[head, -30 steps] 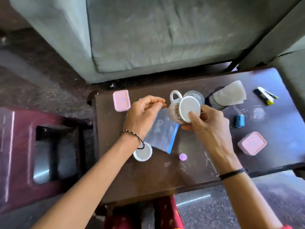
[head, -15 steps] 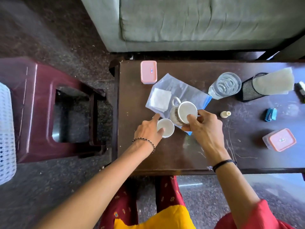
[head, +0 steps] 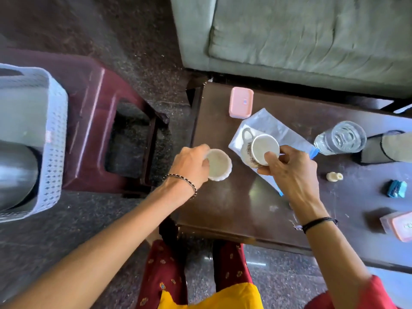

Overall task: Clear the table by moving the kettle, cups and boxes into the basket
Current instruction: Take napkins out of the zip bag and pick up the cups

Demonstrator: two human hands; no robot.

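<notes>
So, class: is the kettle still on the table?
No: the kettle already sits inside the white basket, left of the table.

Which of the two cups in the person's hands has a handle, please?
The patterned mug in the right hand, held tilted over the plastic bag, has a looped handle. The small white cup gripped by the left hand has a scalloped edge and none.

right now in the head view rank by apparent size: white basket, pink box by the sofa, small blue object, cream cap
1. white lattice basket, though nearest the camera
2. pink lidded box
3. small blue object
4. tiny cream cap, close to the blue one
</notes>
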